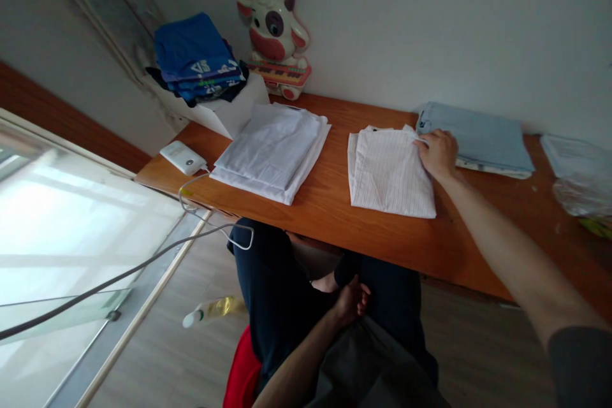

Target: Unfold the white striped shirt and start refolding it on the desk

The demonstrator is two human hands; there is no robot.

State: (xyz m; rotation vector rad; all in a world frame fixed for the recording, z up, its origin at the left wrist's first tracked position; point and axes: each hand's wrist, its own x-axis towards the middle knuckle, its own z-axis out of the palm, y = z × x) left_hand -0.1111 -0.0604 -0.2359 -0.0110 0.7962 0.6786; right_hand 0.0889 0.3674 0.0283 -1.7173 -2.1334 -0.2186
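A folded white shirt with thin stripes lies flat on the wooden desk. My right hand reaches across the desk to the shirt's upper right corner, its fingers closed on the edge there. Down in my lap rests my left hand, fingers curled in, and nothing shows in it. To the left of the striped shirt is a stack of folded plain white cloth. Just beyond my right hand sits a folded light-blue garment stack, against the wall.
Folded blue clothes top a white box at the back left. Beside it stands a cow-shaped toy keyboard. A white device trails a cable. Plastic packaging lies far right; a bottle is on the floor.
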